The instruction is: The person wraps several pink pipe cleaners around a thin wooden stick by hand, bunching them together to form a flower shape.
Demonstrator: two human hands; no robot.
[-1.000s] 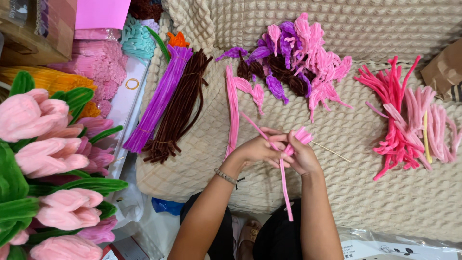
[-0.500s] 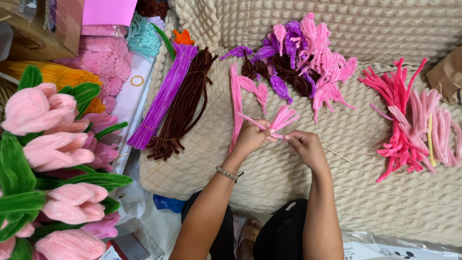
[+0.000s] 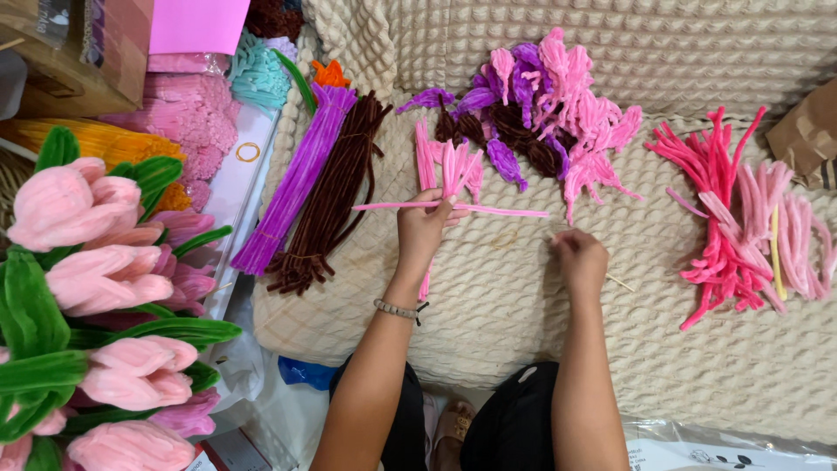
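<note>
Mid-assembly: left hand point(image 3: 425, 228) pinches a pink pipe cleaner point(image 3: 453, 208) lying crosswise mid-blanket point(image 3: 488, 305); right hand point(image 3: 580, 257) is closed, seemingly on a thin stick point(image 3: 617, 281). Next, bringing both together calls for precision.

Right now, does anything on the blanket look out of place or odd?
One yellow pipe cleaner lies alone among the pale pink pipe cleaners at far right, the only yellow there. Otherwise the colours sit sorted.
</note>
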